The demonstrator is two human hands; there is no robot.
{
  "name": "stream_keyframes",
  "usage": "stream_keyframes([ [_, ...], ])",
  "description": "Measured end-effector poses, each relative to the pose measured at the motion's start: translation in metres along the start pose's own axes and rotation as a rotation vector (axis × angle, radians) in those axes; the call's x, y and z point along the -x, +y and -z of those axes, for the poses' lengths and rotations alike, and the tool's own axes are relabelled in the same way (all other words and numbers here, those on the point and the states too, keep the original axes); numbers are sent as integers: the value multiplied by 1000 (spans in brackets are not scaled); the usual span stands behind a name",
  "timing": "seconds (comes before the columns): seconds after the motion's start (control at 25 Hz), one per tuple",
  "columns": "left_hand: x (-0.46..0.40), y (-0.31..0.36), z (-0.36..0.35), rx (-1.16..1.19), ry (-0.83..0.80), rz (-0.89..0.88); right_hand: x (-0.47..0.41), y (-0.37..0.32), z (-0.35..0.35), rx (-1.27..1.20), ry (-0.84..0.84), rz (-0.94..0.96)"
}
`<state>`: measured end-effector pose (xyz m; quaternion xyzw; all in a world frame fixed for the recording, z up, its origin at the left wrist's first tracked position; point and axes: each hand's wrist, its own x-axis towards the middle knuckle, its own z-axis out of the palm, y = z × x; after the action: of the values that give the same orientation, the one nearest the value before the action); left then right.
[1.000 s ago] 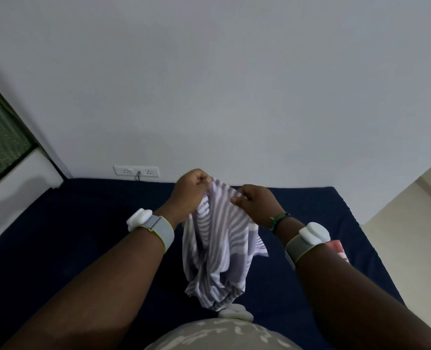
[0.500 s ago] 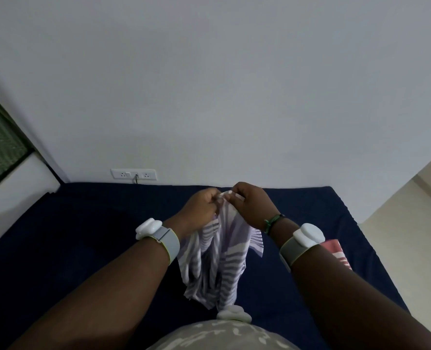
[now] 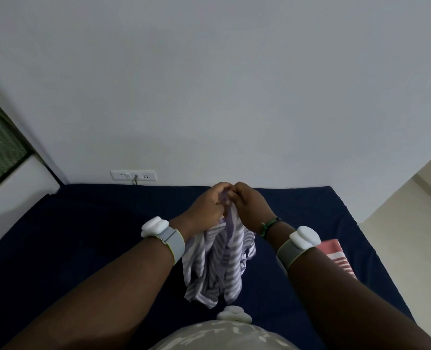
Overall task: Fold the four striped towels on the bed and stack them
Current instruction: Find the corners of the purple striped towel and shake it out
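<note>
From the head view: both hands are up over the bed [image 3: 83, 223], and the purple-and-white striped towel [image 3: 217, 263] hangs between them, clear of the mattress, its lower end dangling just short of the person's patterned shirt [image 3: 222, 334]. The left hand [image 3: 207, 208] pinches the top edge, the right hand [image 3: 249, 205] pinches right against it, knuckles touching, so each grip is grasping cloth at one gathered point.

It looks light and limp: thin woven cotton by the way it drapes in loose vertical pleats, no stiffness at all. Soft stuff like this slumps wherever it isn't held, so I'd reckon the corners along the top hem are the places to take it, spread wide to pull it flat. Bunched as it is, the edges are hard to pick out.

To the right of the hanging towel, partly behind the right forearm, a red-and-white striped towel [image 3: 335, 256] lies flat on the dark navy sheet, looking neatly squared. Beyond the hands, a white socket strip [image 3: 133, 175] sits on the plain wall. Each wrist wears a grey band with a white puck.
</note>
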<state>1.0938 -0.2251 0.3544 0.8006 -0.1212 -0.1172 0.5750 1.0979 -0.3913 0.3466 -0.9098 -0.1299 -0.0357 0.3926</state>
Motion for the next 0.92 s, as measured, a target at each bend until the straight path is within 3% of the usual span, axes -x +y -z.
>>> stream_keyframes([
  [0.12, -3, -8, -3, -79, 108, -12, 6, 7, 1, -53, -7, -24],
  [0.24, -10, -9, 12, 79, 274, 17, 19, 31, 0, 97, -116, -73],
  [0.36, -15, -1, 27, 108, 460, 47, 24, 46, -2, 134, -58, -165],
  [0.4, -15, -1, 29, 58, 445, 43, 23, 45, -3, 97, -30, -171],
  [0.52, -10, -5, 15, -19, 107, -3, 13, 25, -5, -6, -1, -81],
  [0.6, -8, -12, -1, -105, -17, 10, 7, 10, -5, -44, 13, -55],
  [0.72, -5, -16, -7, -224, 36, 31, 5, 11, 1, 27, -12, -34],
  [0.92, -14, -11, 16, 27, 330, 115, 21, 50, 14, 123, 3, -222],
])
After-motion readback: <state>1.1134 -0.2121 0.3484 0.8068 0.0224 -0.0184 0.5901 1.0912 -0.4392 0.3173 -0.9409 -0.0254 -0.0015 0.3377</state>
